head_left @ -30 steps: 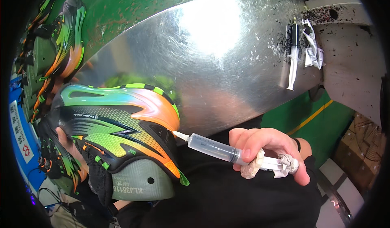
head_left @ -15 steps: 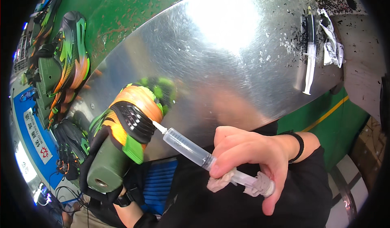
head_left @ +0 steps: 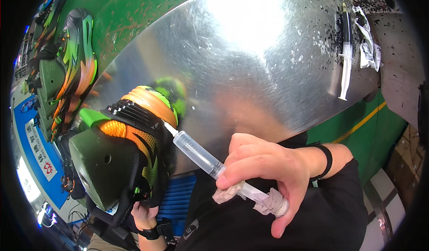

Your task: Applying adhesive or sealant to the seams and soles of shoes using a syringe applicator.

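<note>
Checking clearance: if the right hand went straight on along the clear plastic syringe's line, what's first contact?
Likely the green, orange and black shoe: the clear plastic syringe in the right hand points its white tip at the heel end. Depth is unclear; it may already touch.

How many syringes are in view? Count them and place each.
2. A clear syringe is in the right hand, pointing toward the shoe; a dark-filled syringe lies on the metal table, beside a crumpled white wrapper. No others show.
</note>
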The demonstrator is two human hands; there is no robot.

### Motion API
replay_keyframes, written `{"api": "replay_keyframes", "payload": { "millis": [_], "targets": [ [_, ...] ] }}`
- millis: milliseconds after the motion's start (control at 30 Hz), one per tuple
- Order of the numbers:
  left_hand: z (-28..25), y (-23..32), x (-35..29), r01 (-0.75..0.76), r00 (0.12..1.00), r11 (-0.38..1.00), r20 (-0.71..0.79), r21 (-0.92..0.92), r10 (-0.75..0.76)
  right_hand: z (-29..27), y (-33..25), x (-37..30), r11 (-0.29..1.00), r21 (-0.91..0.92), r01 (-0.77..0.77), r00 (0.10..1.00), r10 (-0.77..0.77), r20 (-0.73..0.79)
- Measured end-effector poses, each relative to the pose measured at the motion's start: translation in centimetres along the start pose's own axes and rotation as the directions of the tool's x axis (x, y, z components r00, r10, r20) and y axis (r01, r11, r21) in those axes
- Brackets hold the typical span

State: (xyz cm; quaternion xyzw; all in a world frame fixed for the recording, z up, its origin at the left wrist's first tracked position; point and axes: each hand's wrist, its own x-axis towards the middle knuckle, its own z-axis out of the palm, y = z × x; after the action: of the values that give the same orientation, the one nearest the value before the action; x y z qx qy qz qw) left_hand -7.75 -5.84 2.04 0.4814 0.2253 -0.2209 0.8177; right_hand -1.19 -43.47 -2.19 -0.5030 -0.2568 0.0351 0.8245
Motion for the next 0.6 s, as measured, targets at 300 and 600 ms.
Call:
{"api": "replay_keyframes", "payload": {
  "millis": [300, 600],
  "targets": [
    [1.5, -1.3, -0.5, 0.074, 0.997, 0.984, -0.013, -0.161, -0.077, 0.4, -0.2, 0.3, 0.999, -0.041, 0.005, 1.0, -0.005, 0.0],
    [1.3, -2.8, -1.4, 0.112, 0.992, 0.985, -0.047, -0.135, -0.119, 1.0, -0.8, 0.5, 0.997, -0.051, -0.054, 0.997, 0.057, 0.055]
  ]
}}
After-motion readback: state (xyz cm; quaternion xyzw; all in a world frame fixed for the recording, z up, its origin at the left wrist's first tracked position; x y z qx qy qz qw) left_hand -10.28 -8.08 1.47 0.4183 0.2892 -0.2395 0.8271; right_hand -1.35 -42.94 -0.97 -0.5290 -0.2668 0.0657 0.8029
